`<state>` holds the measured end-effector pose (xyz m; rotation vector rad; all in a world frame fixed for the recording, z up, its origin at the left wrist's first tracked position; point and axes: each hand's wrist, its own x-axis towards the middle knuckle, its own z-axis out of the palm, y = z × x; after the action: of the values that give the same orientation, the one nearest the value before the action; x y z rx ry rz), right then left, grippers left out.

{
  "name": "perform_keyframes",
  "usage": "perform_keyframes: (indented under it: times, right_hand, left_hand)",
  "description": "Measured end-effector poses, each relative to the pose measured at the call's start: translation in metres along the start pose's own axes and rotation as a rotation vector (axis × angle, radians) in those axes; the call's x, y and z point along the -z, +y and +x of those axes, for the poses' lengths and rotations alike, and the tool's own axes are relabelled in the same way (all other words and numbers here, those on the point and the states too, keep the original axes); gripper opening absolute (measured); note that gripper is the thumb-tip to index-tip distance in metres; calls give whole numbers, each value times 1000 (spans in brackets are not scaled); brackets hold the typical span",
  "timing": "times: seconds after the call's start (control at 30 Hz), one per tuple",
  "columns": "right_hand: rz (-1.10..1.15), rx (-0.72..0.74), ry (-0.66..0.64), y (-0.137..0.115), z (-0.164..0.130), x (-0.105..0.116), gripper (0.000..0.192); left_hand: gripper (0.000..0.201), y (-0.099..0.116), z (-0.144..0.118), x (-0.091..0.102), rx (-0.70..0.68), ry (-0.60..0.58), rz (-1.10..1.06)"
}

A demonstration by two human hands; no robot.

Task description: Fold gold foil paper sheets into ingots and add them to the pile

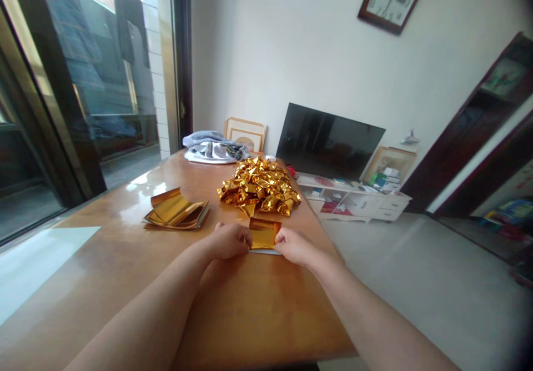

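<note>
Foil sheet (265, 234) lies at frame centre on the tabletop (258, 310), between left hand (230, 241) and right hand (293, 246). Folded pile (260, 186) behind it; sheet stack (176, 210) at its left.

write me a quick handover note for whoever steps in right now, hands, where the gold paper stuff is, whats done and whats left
Left hand and right hand each pinch one side of a single gold foil sheet, held low over the wooden table.
Stack of flat gold sheets lies to the left of the hands.
Pile of folded gold pieces sits just beyond the hands, mid-table.
Done: a large pile is folded.
Left: the sheet in hand, then, it seems, the flat stack.
Grey cloth lies at the far end.
</note>
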<state>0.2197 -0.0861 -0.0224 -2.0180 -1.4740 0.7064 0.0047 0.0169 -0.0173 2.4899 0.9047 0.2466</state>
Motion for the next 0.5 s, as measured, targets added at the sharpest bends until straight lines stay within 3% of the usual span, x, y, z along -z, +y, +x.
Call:
perform_keyframes:
  times: [0.27, 0.4, 0.5]
  right_hand:
    - [94, -16, -79, 0, -7, 5, 4]
    - [183, -6, -60, -3, -9, 10, 7]
    - [304, 10, -2, -9, -11, 10, 10]
  left_hand:
    - [17, -4, 3, -4, -7, 54, -124]
    - [15, -4, 9, -6, 9, 258, -400]
    - [35, 1, 8, -1, 114, 444, -600]
